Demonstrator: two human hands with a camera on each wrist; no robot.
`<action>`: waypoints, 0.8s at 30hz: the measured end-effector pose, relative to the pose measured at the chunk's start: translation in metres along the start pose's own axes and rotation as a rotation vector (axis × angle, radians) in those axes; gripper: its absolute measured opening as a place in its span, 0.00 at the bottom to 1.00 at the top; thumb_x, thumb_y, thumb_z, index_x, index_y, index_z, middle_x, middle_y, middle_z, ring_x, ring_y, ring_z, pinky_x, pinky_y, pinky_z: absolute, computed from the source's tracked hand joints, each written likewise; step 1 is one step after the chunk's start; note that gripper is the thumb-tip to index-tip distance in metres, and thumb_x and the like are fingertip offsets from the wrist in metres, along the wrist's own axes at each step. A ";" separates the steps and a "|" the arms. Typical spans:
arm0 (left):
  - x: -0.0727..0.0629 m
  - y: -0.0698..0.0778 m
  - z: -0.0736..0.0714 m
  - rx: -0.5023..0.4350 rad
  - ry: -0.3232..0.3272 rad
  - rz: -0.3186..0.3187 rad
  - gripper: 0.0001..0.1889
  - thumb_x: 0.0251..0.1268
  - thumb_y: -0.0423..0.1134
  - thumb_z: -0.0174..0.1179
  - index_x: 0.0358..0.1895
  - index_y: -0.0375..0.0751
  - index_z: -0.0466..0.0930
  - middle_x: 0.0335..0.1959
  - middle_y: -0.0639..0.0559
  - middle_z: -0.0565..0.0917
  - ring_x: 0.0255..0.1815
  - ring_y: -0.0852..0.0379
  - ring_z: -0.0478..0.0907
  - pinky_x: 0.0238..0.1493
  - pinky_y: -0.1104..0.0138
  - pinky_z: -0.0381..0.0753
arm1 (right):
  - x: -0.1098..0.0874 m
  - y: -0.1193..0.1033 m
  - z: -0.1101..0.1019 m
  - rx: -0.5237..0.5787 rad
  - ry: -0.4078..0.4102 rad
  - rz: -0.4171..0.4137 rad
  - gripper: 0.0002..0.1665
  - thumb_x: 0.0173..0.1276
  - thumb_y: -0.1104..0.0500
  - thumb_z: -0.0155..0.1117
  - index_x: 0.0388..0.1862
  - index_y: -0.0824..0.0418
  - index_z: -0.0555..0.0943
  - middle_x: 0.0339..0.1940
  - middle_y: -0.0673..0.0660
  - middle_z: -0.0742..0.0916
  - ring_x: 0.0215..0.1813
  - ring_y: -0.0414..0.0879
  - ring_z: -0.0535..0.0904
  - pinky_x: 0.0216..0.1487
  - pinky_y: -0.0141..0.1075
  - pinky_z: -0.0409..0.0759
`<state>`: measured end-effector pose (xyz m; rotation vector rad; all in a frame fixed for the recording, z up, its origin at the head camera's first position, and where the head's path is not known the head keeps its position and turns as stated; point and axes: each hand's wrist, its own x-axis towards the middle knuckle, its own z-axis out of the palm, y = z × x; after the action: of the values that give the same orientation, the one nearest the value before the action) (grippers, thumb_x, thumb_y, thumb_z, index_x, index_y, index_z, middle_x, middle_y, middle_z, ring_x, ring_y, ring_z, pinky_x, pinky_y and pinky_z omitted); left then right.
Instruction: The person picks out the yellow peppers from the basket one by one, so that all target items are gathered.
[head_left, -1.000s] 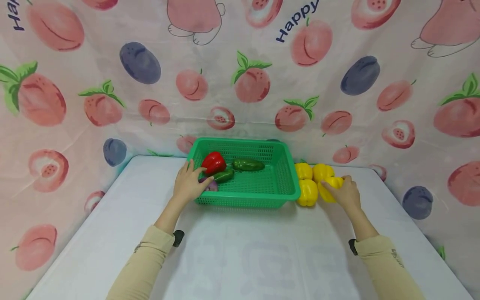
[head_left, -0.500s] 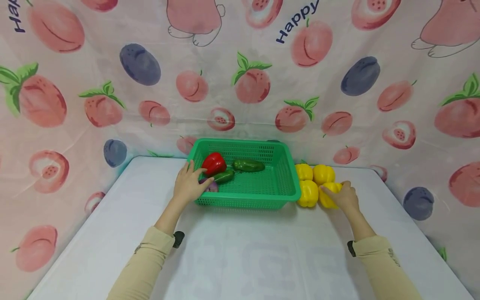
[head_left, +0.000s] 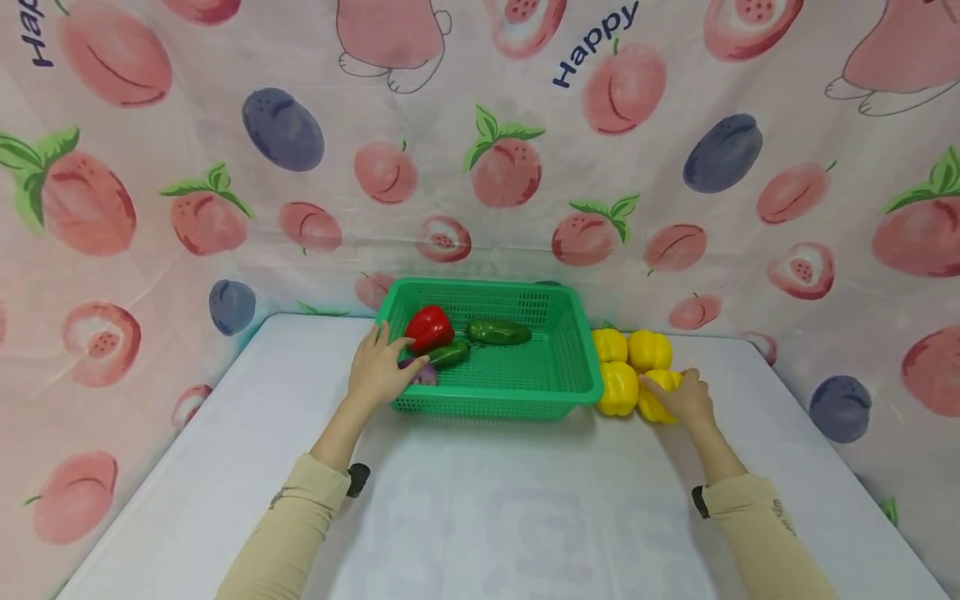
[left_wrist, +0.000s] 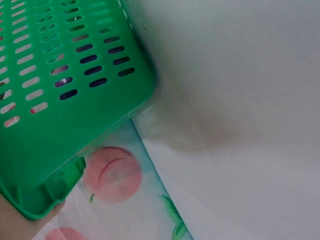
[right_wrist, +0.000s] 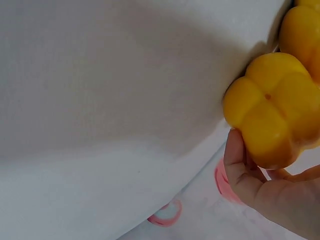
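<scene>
My right hand (head_left: 692,404) grips a yellow bell pepper (right_wrist: 272,112) at the front right of a group of yellow bell peppers (head_left: 618,388). In the right wrist view, its fingers hold the pepper's side, with the lobed bottom facing the camera. My left hand (head_left: 375,369) rests spread over the left rim of a green plastic basket (head_left: 517,403), thumb reaching inside. Near that hand, in the basket, lie a red bell pepper (head_left: 430,329), a green pepper (head_left: 450,354) and a purple vegetable (head_left: 424,374), partly hidden by the thumb. Another green pepper (head_left: 498,332) lies farther back.
The yellow peppers sit close against the basket's right side, on a white-covered table (head_left: 487,500). A fruit-printed cloth (head_left: 450,167) hangs behind the table and along its sides.
My right hand has lowered the yellow bell pepper and brought it toward me, in front of the back right pepper. The left hand and the basket have stayed in place.
</scene>
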<state>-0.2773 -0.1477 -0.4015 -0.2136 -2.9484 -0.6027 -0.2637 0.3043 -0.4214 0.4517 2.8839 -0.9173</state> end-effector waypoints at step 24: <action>0.000 -0.001 0.002 0.027 0.017 0.015 0.32 0.67 0.60 0.48 0.63 0.39 0.71 0.72 0.27 0.53 0.75 0.32 0.45 0.74 0.45 0.49 | -0.005 0.011 -0.006 -0.055 0.003 -0.179 0.43 0.73 0.45 0.47 0.63 0.85 0.55 0.60 0.86 0.65 0.60 0.76 0.63 0.64 0.63 0.63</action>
<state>-0.2775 -0.1481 -0.4036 -0.2260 -2.9343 -0.5595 -0.2554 0.3154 -0.4215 0.1925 2.9817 -0.8570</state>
